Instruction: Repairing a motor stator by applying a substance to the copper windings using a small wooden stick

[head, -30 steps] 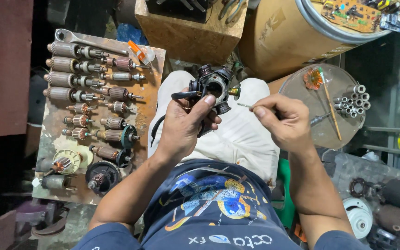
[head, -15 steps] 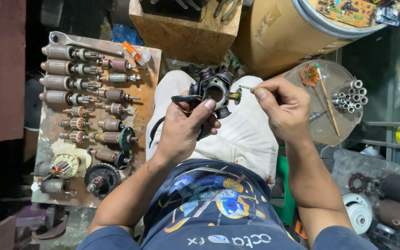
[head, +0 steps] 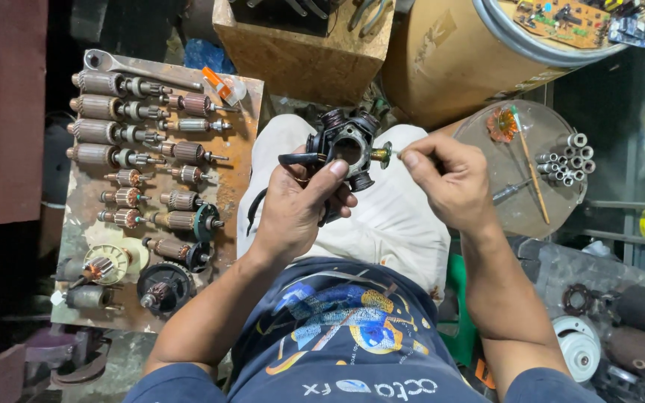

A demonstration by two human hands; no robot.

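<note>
Left hand point(head: 298, 210): curled tight around black motor part point(head: 343, 145), thumb pressed on its rim, held over the lap.
Right hand point(head: 451, 181): fingertips pinched together on small brass piece point(head: 382, 154) at 3 o'clock side of the motor part.
Motor part: centre of view, above pale trousers point(head: 397, 224), copper windings showing on top.
Board point(head: 237, 168): at 9 o'clock, rows of motor rotors point(head: 102, 108) laid side by side, wrench point(head: 139, 71) along its far edge.
Round clear lid point(head: 505, 198): at 3 o'clock, thin stick point(head: 533, 170) and bundle of small tubes point(head: 567, 158) on it.
Wooden box point(head: 304, 56): at 12 o'clock.
Cardboard drum point(head: 449, 63): at 1 o'clock, circuit board point(head: 565, 21) on top.
</note>
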